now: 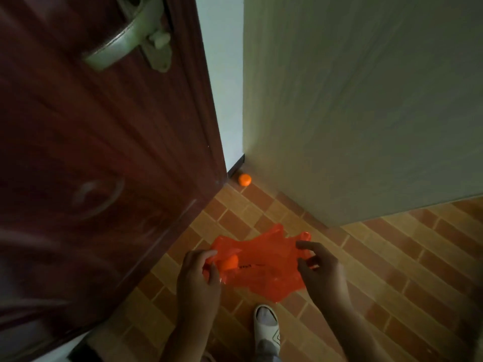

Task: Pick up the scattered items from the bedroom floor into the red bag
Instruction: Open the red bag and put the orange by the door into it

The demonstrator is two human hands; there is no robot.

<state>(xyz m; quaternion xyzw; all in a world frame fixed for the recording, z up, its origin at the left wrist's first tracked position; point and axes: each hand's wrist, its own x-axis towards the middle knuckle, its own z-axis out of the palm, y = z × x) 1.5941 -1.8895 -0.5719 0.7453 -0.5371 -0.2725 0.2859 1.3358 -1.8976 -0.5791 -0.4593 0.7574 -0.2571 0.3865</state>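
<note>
The left hand pinches one edge of the red bag – an orange ball shows through just beside its fingers; the right hand grips the opposite edge. Another orange ball lies on the floor, well beyond both hands.

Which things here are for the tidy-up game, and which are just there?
For the job:
- red bag, held open by the left hand and right hand
- orange ball at the bag
- orange ball on the floor in the corner

Just there:
- door
- door handle
- white slipper
</note>
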